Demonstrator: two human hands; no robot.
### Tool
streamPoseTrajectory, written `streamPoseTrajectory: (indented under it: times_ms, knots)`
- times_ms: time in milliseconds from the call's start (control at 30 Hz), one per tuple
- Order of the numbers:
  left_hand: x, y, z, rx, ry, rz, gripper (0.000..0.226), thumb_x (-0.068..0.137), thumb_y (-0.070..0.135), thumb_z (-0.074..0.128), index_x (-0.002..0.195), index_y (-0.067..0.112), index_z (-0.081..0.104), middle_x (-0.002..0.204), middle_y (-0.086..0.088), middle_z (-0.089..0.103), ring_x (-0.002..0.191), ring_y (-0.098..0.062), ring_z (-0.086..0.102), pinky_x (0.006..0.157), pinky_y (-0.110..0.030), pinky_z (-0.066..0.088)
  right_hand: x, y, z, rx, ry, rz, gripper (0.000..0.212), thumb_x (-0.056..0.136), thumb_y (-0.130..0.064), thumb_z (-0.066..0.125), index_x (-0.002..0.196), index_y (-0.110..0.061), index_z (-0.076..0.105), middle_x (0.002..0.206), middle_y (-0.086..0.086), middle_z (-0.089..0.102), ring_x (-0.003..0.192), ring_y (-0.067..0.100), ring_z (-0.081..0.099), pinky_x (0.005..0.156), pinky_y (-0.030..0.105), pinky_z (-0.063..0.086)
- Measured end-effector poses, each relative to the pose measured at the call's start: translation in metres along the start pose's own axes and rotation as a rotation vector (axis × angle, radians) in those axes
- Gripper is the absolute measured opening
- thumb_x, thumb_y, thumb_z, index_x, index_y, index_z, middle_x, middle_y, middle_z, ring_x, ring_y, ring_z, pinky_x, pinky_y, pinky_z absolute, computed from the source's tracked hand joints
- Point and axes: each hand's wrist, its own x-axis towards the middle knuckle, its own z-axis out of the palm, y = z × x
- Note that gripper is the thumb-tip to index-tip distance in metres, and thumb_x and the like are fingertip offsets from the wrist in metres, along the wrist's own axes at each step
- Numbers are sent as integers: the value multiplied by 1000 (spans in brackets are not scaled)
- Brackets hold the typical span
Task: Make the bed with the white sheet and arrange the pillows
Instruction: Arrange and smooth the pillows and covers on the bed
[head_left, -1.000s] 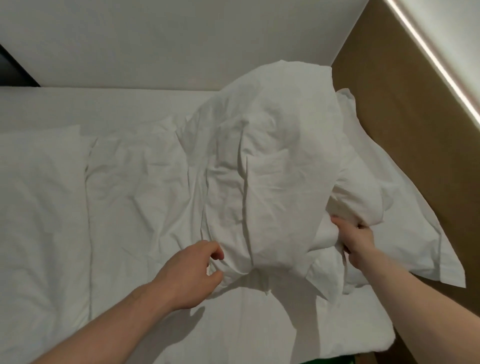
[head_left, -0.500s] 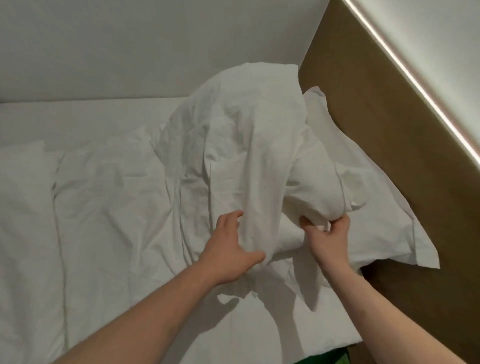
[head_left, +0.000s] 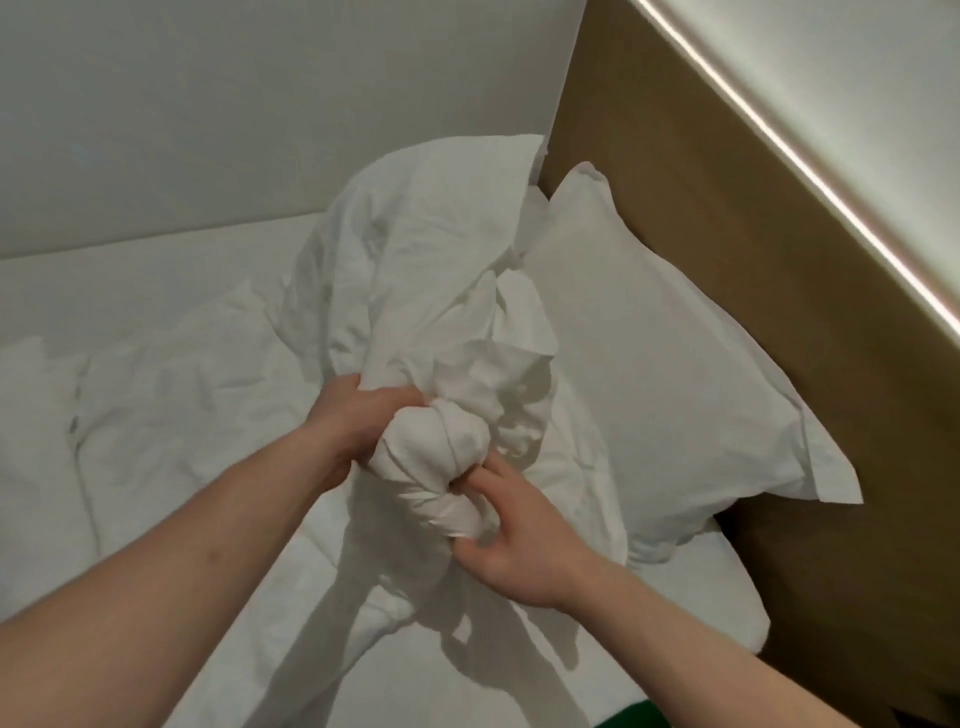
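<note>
Hands hold one bunched lump of the white sheet (head_left: 436, 457) above the bed (head_left: 171, 415). The left hand (head_left: 358, 426) squeezes the lump's top; the right hand (head_left: 514, 551) grips its bottom end. Best to find an edge, then pull apart slowly. A pillow (head_left: 649, 364) lies just right of both hands.
</note>
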Motion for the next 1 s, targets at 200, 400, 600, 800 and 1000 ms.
streamPoseTrajectory:
  times_ms: [200, 400, 600, 800, 1000]
  knots:
    - [3, -18, -6, -76, 209, 48, 18, 69, 19, 69, 87, 15, 71, 87, -4, 73, 78, -22, 66, 68, -28, 48, 10, 19, -40, 449, 602, 485, 63, 63, -55, 74, 113, -20, 58, 139, -12, 54, 128, 10, 56, 102, 30, 49]
    - [-18, -21, 5, -60, 82, 156, 33, 76, 27, 77, 107, 27, 68, 99, 11, 72, 88, -7, 68, 76, -23, 54, 97, -18, -39, 755, 347, 678, 74, 74, -69, 78, 135, -31, 59, 121, -7, 73, 109, 18, 72, 97, 44, 57]
    - [-46, -52, -50, -231, 98, 261, 29, 86, 13, 71, 114, 23, 70, 101, 10, 76, 94, -1, 70, 81, -21, 57, 162, -138, 13, 161, 244, 144, 62, 78, -10, 73, 128, -42, 56, 111, -22, 65, 99, -7, 63, 82, 13, 53]
    - [-75, -147, -149, -394, 322, 94, 20, 91, 15, 69, 106, 29, 71, 93, 9, 78, 85, -6, 73, 63, -18, 55, 158, -181, 145, -17, -53, 2, 70, 83, -13, 65, 147, -35, 47, 138, -12, 60, 122, 11, 56, 96, 25, 44]
    - [-71, -292, -181, 70, -39, -221, 38, 91, 36, 70, 123, 35, 49, 121, 13, 63, 110, -9, 63, 93, -25, 49, 111, -97, 249, -415, -568, 217, 87, 88, -26, 61, 163, -32, 16, 167, -1, 23, 144, 34, 39, 117, 44, 37]
